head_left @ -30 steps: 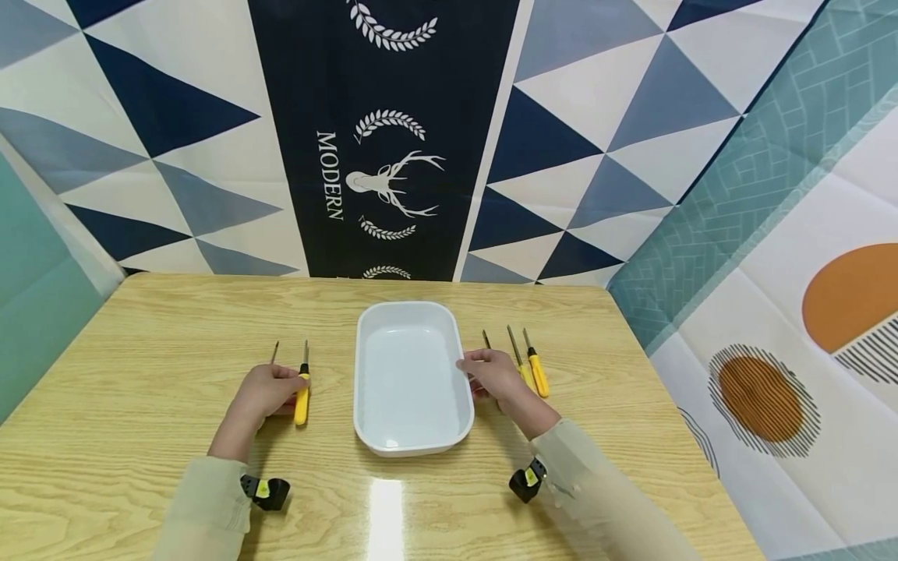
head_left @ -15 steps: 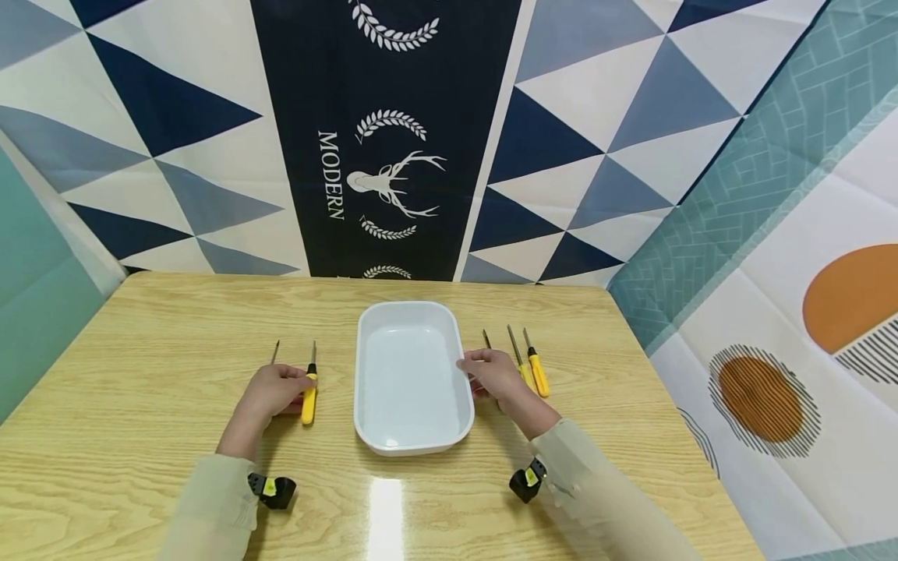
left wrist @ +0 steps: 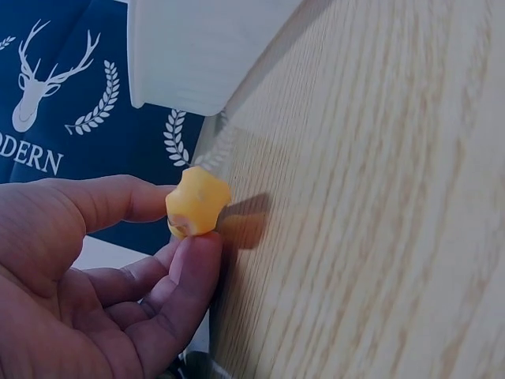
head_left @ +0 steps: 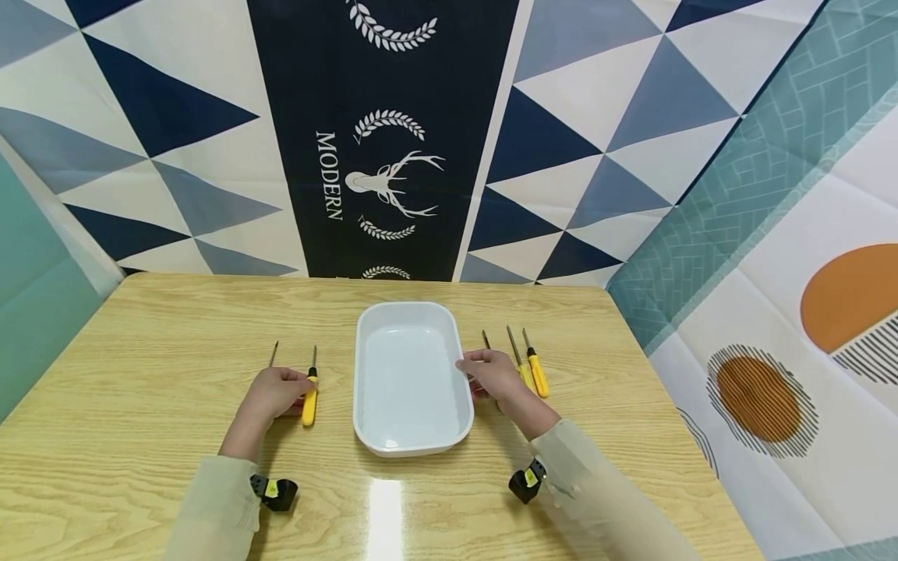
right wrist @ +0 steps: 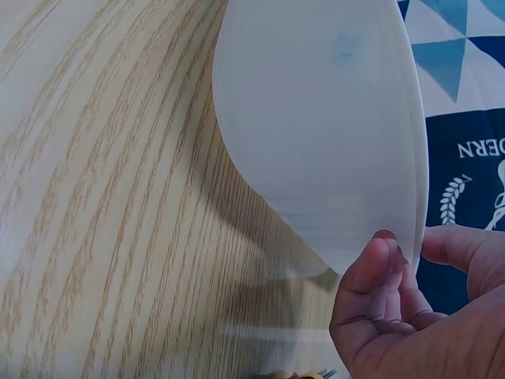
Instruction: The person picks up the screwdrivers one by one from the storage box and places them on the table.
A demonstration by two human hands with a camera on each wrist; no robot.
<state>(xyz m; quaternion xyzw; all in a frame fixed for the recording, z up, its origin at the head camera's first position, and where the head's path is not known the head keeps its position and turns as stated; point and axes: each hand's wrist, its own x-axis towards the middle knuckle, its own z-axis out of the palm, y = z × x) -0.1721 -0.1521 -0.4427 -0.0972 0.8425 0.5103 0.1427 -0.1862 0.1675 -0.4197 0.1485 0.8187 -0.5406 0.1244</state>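
My left hand (head_left: 276,391) pinches a screwdriver (head_left: 309,407) by its yellow handle, shaft pointing toward the back of the table. In the left wrist view the handle's end (left wrist: 199,201) sits between the thumb and a finger, close to the tabletop. A second screwdriver's metal shaft (head_left: 273,354) sticks out beyond this hand, its handle hidden. To the right stands a white rectangular plastic basin (head_left: 410,374) with nothing in it. My right hand (head_left: 493,375) grips the basin's right rim; in the right wrist view its fingers (right wrist: 371,276) press the outer wall (right wrist: 323,142).
Right of the basin lie two yellow-handled screwdrivers (head_left: 538,375) and a shaft (head_left: 486,340) partly hidden by the right hand. The wooden table (head_left: 175,327) ends at a patterned wall cloth (head_left: 379,202). Both wrists carry small black cameras (head_left: 279,494).
Over the second, my left hand has shifted slightly right toward the basin with the screwdriver, moving it away from the other shaft. The right hand and basin have stayed put.
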